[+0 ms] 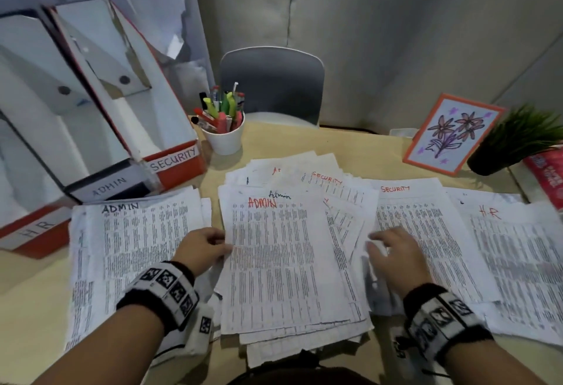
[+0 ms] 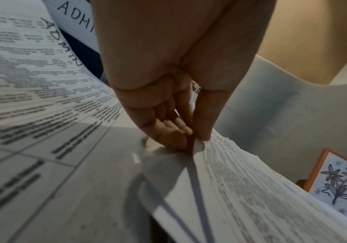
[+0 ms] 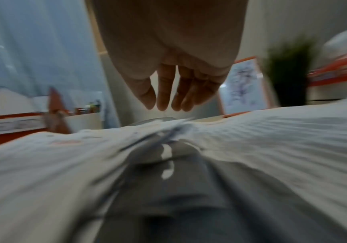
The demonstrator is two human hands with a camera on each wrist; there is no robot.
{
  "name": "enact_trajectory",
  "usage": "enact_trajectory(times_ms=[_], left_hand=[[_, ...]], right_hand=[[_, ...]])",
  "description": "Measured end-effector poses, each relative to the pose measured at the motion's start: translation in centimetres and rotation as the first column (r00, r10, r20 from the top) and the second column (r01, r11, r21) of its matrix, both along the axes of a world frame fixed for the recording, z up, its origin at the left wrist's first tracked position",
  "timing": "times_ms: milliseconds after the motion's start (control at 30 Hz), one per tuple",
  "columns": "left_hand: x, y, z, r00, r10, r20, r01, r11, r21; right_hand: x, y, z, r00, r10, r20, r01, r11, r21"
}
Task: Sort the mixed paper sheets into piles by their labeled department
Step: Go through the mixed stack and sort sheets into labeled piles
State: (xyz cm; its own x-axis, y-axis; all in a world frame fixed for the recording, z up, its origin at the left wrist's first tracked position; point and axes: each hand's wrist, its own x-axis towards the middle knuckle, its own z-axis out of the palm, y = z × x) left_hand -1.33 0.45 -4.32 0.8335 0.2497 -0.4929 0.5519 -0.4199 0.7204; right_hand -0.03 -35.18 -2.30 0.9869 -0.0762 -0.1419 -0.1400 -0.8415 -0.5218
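Left hand (image 1: 203, 249) pinches ADMIN sheet's (image 1: 275, 260) left edge.

Paper piles (image 1: 292, 250) cover most of the bench (image 1: 359, 144), leaving bare strips at the back centre and the front left corner. File boxes (image 1: 170, 159) wall off the left rear; a pen cup (image 1: 227, 141), a framed flower picture (image 1: 451, 135) and a potted plant (image 1: 505, 147) stand along the back.

Mixed stack (image 1: 283, 263), red "ADMIN" sheet on top, lies between ADMIN pile (image 1: 134, 250) and SECURITY pile (image 1: 426, 232).
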Motion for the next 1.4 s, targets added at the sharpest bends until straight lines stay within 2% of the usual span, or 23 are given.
enact_trajectory(times_ms=[100, 200, 267, 367, 467, 633, 700, 767, 867, 967, 1067, 1167, 1233, 1333, 1400], left_hand=[[0.0, 0.4, -0.3, 0.999, -0.021, 0.03, 0.022, 0.998, -0.051], [-0.3, 0.5, 0.2, 0.998, -0.003, 0.055, 0.01, 0.991, -0.131], [-0.7, 0.7, 0.7, 0.998, -0.007, 0.061, 0.02, 0.975, -0.223], [-1.1, 1.1, 1.5, 0.994, -0.072, 0.083, 0.096, 0.94, -0.329], [-1.5, 1.7, 1.9, 0.984, -0.155, 0.092, 0.178, 0.918, -0.354], [-1.5, 1.9, 2.1, 0.954, -0.298, 0.027, 0.293, 0.91, -0.292], [-0.9, 1.8, 2.2, 0.972, -0.236, -0.01, 0.222, 0.925, -0.308], [-0.1, 1.4, 1.9, 0.996, -0.084, -0.015, 0.075, 0.942, -0.326], [0.7, 0.4, 1.1, 0.994, 0.108, -0.029, -0.112, 0.953, -0.283], [1.0, -0.7, 0.0, 0.98, 0.189, -0.068, -0.199, 0.961, -0.194], [1.4, -1.1, -0.6, 0.982, 0.17, -0.081, -0.173, 0.984, -0.033], [1.7, -1.2, -0.8, 0.977, 0.178, -0.114, -0.18, 0.984, -0.007], [1.8, -1.2, -1.0, 0.986, 0.113, -0.121, -0.105, 0.992, 0.073], [2.0, -1.4, -1.1, 0.991, 0.053, -0.124, -0.025, 0.976, 0.217], [1.8, -1.9, -0.8, 0.992, 0.076, -0.099, -0.056, 0.979, 0.197]], right_hand=[[1.1, 4.8, 0.8, 0.988, 0.057, -0.143, -0.04, 0.992, 0.116], [1.7, 6.7, 0.8, 0.942, 0.036, -0.333, 0.055, 0.965, 0.258], [1.9, 7.0, 0.5, 0.921, 0.009, -0.389, 0.142, 0.923, 0.357], [1.6, 7.0, -0.1, 0.914, -0.052, -0.402, 0.262, 0.831, 0.49], [1.0, 6.4, -0.9, 0.909, -0.114, -0.402, 0.343, 0.752, 0.562], [0.5, 5.2, -0.7, 0.933, -0.053, -0.356, 0.286, 0.71, 0.644], [0.6, 4.2, -1.1, 0.943, -0.017, -0.334, 0.252, 0.691, 0.678], [0.7, 3.2, -1.3, 0.944, 0.05, -0.326, 0.199, 0.702, 0.684], [0.8, 2.1, -1.0, 0.925, 0.153, -0.348, 0.132, 0.729, 0.672], [0.9, 1.5, -0.8, 0.916, 0.178, -0.36, 0.123, 0.728, 0.674], [0.9, 1.4, -0.3, 0.911, 0.16, -0.381, 0.154, 0.725, 0.671], [0.6, 1.8, -0.5, 0.923, 0.042, -0.383, 0.249, 0.694, 0.675], [0.4, 2.0, -0.9, 0.922, 0.005, -0.387, 0.278, 0.687, 0.671], [0.3, 2.0, -1.8, 0.906, -0.017, -0.423, 0.305, 0.719, 0.624], [0.4, 1.8, -2.5, 0.902, -0.068, -0.425, 0.332, 0.74, 0.585]])
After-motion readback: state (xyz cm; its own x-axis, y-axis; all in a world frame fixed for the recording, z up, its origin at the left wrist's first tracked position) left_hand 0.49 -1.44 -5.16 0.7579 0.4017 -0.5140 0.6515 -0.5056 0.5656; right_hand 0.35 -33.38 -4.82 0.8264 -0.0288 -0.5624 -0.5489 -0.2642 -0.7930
